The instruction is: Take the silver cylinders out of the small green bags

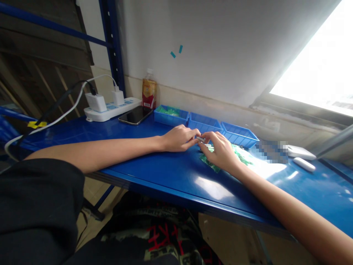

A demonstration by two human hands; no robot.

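Both hands meet over the blue table [160, 165], fingertips pinched on one small silvery-white piece [200, 139]; its exact kind is too small to make out. My left hand [179, 139] closes on its left end, and my right hand [220, 149] grips the right end between thumb and fingers. Below and behind the right hand lie green plastic packets [211, 162], partly hidden by it. Just past the hands stand three blue bins in a row: the left bin [171, 119] holds green packets, then come the middle bin [205, 122] and the right bin [239, 136].
At the back left are a white power strip [110, 111] with plugged chargers and cables, a dark phone [136, 115] and a drink bottle [149, 90]. Right of the bins lie a white box-like object [301, 152] and a white rounded object [304, 164]. A wall closes off the back.
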